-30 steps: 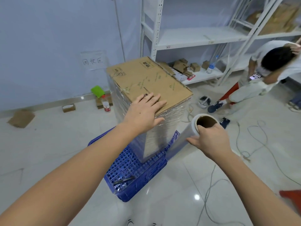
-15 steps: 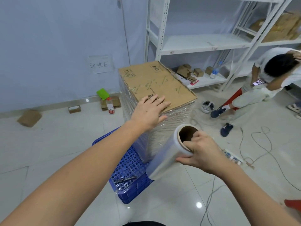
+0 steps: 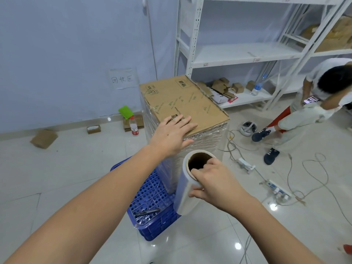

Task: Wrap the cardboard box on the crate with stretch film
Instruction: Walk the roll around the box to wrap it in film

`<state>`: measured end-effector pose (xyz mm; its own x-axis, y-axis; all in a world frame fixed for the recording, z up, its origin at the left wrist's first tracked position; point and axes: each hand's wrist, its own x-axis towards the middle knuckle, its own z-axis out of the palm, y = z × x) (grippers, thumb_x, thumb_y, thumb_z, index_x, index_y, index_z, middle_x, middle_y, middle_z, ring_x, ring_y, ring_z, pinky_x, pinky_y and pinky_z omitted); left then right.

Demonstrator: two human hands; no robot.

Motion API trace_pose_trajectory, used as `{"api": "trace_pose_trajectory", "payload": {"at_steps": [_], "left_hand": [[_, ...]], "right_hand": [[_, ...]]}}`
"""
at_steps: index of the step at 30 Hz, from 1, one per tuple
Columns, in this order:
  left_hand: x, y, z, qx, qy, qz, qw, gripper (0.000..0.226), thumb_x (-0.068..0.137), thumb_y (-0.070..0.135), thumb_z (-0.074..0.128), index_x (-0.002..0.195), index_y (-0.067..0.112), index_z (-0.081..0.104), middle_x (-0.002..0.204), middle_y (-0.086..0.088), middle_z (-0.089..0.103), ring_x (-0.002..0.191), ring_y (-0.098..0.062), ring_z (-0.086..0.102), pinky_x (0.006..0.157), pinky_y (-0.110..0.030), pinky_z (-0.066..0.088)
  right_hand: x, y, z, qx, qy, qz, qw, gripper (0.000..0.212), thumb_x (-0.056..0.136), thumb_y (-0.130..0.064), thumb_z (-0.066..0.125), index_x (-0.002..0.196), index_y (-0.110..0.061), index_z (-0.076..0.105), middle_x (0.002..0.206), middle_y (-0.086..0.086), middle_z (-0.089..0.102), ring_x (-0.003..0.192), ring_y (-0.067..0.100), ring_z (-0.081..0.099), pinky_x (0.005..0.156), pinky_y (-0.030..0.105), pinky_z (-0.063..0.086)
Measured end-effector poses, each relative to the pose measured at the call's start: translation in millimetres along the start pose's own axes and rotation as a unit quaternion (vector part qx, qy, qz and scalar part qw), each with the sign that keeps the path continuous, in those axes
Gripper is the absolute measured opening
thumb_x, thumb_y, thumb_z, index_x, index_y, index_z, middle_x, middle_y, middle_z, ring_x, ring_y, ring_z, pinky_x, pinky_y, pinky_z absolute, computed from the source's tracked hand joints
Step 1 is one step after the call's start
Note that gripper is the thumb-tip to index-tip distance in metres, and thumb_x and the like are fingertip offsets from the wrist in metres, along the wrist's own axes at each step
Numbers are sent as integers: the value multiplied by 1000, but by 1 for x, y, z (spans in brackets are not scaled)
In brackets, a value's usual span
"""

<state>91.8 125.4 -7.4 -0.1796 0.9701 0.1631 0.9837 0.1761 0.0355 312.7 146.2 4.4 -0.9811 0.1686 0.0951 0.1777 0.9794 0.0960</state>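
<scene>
- Cardboard box [image 3: 182, 105] upright on blue crate [image 3: 152, 197] on the floor; sides already sheathed in clear film, top face bare.
- Left hand [image 3: 171, 136] laid flat on the near top edge, fingers [image 3: 182, 121] straight, steadying.
- Right hand [image 3: 213, 183] gripping stretch film roll [image 3: 187, 185] just beside the near corner, fingers hooked into the core [image 3: 199, 161].
- Step judged: mid-wrap, further turns around the sides. Next move probably called for taut film carried round the corner.
- Wall sign [image 3: 122, 79] read "回收区"; box stamp [image 3: 182, 83] seemingly "快递"; other print too small.
</scene>
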Motion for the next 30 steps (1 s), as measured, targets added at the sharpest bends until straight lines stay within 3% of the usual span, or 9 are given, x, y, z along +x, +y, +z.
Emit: {"api": "trace_pose_trajectory", "payload": {"at_steps": [3,6,11,16,19,22,26,30], "left_hand": [[1,-1,-1,-4,-4,3,1000,64,102,66,35,160,42,23,171,10,17,158,-15,14,128,-43,10],[1,-4,-2,-3,-4,15,1000,66,102,67,36,161,41,21,171,9,16,158,-17,13,128,-43,9],[4,-21,-2,7,-23,97,995,82,96,78,31,164,36,13,172,0,11,158,-23,10,129,-42,6],[18,-60,-13,0,-84,249,965,103,85,89,39,164,35,1,172,-4,0,159,-24,1,127,-37,0],[35,-84,-19,19,-101,332,938,112,80,89,51,164,34,1,173,-4,0,159,-24,0,127,-36,-3],[55,-97,-19,47,-86,393,914,117,75,89,57,164,35,3,172,-1,1,159,-23,-4,127,-39,-7],[70,-100,-11,46,-82,416,905,119,73,96,45,164,33,0,172,-2,-2,159,-25,-4,129,-46,3],[69,-103,-1,71,-54,415,905,116,78,98,30,165,27,1,172,-5,2,159,-27,3,129,-47,7]], "right_hand": [[-3,-19,-3,-33,-28,78,996,46,69,-48,77,78,-24,39,62,-6,56,57,19,53,70,35,43],[-6,-42,-9,-24,-3,156,987,38,77,-52,72,82,-22,48,65,-4,57,60,20,54,68,35,44],[4,-51,-5,-12,-12,299,954,50,77,-68,59,71,-22,40,49,-3,51,47,21,48,48,28,26],[20,-59,-14,31,-57,404,912,36,94,-58,49,86,-25,36,70,-7,41,72,21,45,60,32,33],[38,-72,-18,39,-63,453,889,31,96,-49,51,90,-24,33,70,-8,41,73,22,42,63,31,31],[55,-81,-16,12,-62,478,876,30,93,-40,52,88,-21,29,59,-8,37,59,21,37,66,33,26],[69,-83,-16,-15,-80,541,837,61,79,-80,50,80,-21,33,59,-7,45,57,19,44,61,32,32],[68,-76,-11,-23,-62,569,820,66,75,-87,43,69,-23,30,59,-5,49,60,20,50,57,32,38]]}}
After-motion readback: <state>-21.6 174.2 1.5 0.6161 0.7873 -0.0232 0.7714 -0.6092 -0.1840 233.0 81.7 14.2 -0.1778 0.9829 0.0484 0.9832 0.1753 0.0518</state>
